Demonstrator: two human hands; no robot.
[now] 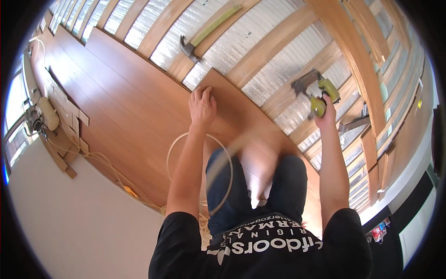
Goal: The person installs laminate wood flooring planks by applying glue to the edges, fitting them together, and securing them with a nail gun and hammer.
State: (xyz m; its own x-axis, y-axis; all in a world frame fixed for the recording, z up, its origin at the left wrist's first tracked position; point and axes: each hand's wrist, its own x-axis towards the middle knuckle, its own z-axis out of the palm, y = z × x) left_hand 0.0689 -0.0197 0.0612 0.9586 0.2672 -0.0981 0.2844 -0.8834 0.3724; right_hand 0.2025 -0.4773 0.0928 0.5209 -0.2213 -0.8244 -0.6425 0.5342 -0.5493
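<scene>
My left hand (203, 106) lies on the near end of a brown floor plank (232, 100), fingers stretched out near its corner. The plank runs along the edge of the laid flooring, over wooden battens. My right hand (327, 114) is wrapped round the grip of a green nail gun (329, 88), held raised above the battens to the right of the plank. The nail gun's dark nose is blurred by motion. A pale air hose (168, 156) loops past my left forearm and in front of my knees, partly blurred.
A claw hammer (211, 29) with a yellow-green handle lies across the battens (274, 44) over silver foil. An air compressor (45, 114) stands at the far left beside cardboard pieces (65, 100). Loose boards (353, 56) lie over the battens at right, near a grey metal object (354, 124).
</scene>
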